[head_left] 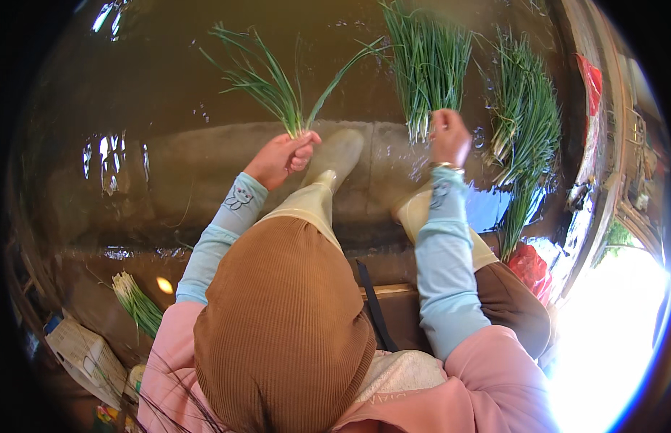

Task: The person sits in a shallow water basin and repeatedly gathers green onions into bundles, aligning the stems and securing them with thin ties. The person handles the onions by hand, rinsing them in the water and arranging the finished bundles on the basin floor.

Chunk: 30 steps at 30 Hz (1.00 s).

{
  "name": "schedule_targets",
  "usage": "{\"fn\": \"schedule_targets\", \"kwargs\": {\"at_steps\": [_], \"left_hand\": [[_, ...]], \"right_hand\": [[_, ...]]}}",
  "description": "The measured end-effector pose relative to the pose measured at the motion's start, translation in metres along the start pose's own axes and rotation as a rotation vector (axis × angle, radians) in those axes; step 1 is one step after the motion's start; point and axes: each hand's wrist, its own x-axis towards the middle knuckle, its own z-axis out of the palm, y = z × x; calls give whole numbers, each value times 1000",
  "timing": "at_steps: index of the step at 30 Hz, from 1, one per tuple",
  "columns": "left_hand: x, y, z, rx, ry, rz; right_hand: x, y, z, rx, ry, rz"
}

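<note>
My left hand point(283, 160) is closed round the pale lower ends of a few spring onions point(274, 86), their green leaves fanning out away from me. To the right, my right hand point(449, 136) has its fingers curled in beside the white ends of a thick bunch of spring onions point(430, 61). It is slightly blurred, and whatever its fingertips hold is hidden. Further right lies a pile of spring onions point(526, 108), with more leaves trailing toward me. Another small bunch point(137, 302) rests at the lower left.
Murky brown water covers a pale slab point(220, 159) ahead of me. My cream rubber boots point(339, 155) stand in the water. A red plastic bag point(529, 270) sits by my right knee, and red plastic point(590, 83) hangs at the right edge. A white plastic basket point(86, 357) is at the lower left.
</note>
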Motion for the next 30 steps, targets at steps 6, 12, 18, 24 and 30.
{"fn": "schedule_targets", "kwargs": {"at_steps": [6, 12, 18, 24, 30], "left_hand": [[-17, 25, 12, -245, -58, 392], [-4, -6, 17, 4, 172, 213], [11, -28, 8, -74, 170, 160], [7, -37, -3, -33, 319, 168], [8, -37, -11, -85, 310, 166]], "right_hand": [[-30, -15, 40, -508, -124, -77], [-49, -66, 47, 326, -292, 94], [-104, -125, 66, 515, -582, 30], [-100, -125, 77, 333, -528, 116], [-89, -127, 81, 508, -701, 139]]}}
